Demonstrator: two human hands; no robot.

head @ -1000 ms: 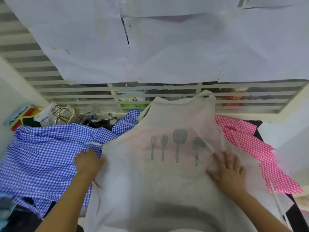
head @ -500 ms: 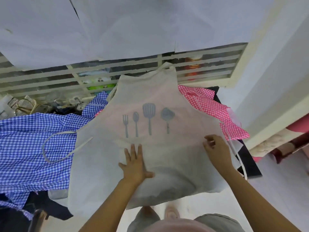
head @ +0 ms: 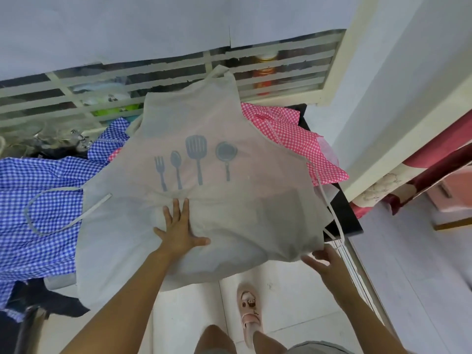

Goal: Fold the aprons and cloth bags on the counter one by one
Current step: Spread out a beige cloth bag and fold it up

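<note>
Pinning the beige utensil-print apron (head: 229,139) on the gingham-strewn black counter (head: 343,215) with a flat, spread left hand (head: 178,233); dropping the right hand (head: 325,261) to its overhanging corner (fingers loose, gripping nothing), readying a fold.

We only get part of the pink checked apron (head: 288,139) poking out from under the beige apron (head: 255,221), and the blue checked apron (head: 51,175) runs off the left edge.

On the dark counter (head: 347,218) lie blue checked cloth (head: 38,180), pink checked cloth (head: 288,134) and, over both, a grey apron (head: 242,195).
</note>
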